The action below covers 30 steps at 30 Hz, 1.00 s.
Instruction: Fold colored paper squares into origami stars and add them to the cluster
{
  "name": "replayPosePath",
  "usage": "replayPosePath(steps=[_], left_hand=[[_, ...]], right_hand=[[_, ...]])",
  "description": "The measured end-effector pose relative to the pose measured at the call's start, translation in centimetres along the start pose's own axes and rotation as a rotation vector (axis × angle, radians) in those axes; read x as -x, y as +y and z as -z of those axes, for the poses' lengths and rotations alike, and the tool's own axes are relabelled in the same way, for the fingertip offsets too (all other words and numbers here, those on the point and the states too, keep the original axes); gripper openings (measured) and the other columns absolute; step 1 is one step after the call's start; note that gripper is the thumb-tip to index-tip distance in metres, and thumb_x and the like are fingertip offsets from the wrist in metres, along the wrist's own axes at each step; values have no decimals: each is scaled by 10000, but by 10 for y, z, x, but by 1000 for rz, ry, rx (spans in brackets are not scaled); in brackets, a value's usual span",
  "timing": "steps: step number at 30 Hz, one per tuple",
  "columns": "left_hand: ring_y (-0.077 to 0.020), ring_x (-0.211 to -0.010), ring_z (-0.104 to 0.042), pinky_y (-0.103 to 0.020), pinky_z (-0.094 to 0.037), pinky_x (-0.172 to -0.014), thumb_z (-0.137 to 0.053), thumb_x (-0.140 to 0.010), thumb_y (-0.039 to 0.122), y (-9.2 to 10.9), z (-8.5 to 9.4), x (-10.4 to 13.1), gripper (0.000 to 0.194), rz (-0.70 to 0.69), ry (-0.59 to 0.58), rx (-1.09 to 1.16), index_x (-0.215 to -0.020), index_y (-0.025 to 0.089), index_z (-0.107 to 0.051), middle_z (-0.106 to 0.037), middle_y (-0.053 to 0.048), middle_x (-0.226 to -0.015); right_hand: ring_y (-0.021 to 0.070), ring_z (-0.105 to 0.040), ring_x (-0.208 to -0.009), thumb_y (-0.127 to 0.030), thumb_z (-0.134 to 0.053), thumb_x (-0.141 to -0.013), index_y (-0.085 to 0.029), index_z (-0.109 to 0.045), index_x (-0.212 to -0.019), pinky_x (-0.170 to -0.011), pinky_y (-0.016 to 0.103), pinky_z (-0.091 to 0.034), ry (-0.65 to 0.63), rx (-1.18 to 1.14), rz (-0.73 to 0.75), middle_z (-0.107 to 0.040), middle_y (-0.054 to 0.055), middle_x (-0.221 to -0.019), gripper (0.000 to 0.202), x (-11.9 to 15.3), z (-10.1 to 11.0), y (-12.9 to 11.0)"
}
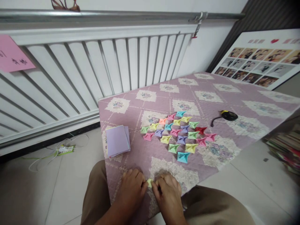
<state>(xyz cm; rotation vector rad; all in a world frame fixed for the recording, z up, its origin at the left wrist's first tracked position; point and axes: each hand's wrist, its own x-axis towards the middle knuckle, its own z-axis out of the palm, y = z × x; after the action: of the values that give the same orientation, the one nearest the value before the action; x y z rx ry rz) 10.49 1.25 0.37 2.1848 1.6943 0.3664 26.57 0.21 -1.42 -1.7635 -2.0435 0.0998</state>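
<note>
Near the front edge of the table, a small folded piece of pale yellow paper point(149, 182) lies between my two hands. My left hand point(132, 186) is closed on its left side, thumb and fingers pressed together. On the right side my right hand point(168, 190) pinches the same paper, fingers curled. Much of the paper is hidden by the fingertips. Beyond the hands stand several small folded paper boats point(182, 157) in blue, green, yellow, pink, purple, orange and red, set in slanting rows. To the left lies a stack of square paper sheets point(117, 140), a purple one on top.
The table wears a purple floral tablecloth point(131, 112). A black object with a short cord point(229, 115) lies at the right. Behind is a white radiator point(133, 62). A photo board point(257, 64) leans at the far right; a power strip point(66, 150) is on the floor.
</note>
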Motion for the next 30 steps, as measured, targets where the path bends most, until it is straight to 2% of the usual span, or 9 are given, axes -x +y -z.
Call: replayPosePath(steps=[3,6,13,18,23,30], left_hand=[[-200,-870,-496,-377,-329,-841,-497,-915,186,-2,-1,1,115,-123,-7,-29,-847,212,-587,-594,-4,-899],[-189,-891,-495,-371,-318,-849,-492,-935,186,-2,1,2,114,-295,-45,-75,-929,234,-594,-600,8,-956],[-186,-888,-511,-354,-319,-818,-464,-960,228,-5,5,7,158,-443,-60,-190,-1045,223,-597,-612,-25,-965],[-200,-949,-515,-367,-300,-848,-439,-972,279,-17,-4,19,269,-488,43,-229,-1222,232,-525,-627,-35,-1079],[-194,-964,-516,-359,-280,-842,-378,-990,286,-28,-10,26,275,-493,174,-201,-1195,248,-556,-642,-9,-1136],[-211,-984,-507,-368,-273,-817,-324,-996,255,-31,-6,27,315,-466,167,-222,-1186,237,-575,-647,-21,-1157]], right_hand=[[225,-544,-791,-271,-589,-838,-239,-554,-711,-746,370,-355,2,-44,-11,-590,14,-761,135,-1,4,-2],[218,-570,-835,-236,-540,-857,-250,-583,-776,-774,374,-369,28,-81,42,-629,13,-829,92,0,8,0],[207,-625,-940,-181,-473,-859,-270,-617,-1102,-860,364,-412,164,21,343,-697,21,-985,296,26,3,9],[190,-649,-963,-166,-502,-811,-252,-581,-1207,-851,335,-421,121,139,468,-704,7,-1109,412,40,-4,14],[192,-662,-975,-222,-530,-819,-238,-594,-1193,-849,336,-424,120,167,509,-695,-2,-1145,380,44,-8,23],[202,-671,-946,-250,-541,-823,-250,-597,-1201,-844,336,-428,109,106,487,-705,-3,-1121,382,45,-11,28]])
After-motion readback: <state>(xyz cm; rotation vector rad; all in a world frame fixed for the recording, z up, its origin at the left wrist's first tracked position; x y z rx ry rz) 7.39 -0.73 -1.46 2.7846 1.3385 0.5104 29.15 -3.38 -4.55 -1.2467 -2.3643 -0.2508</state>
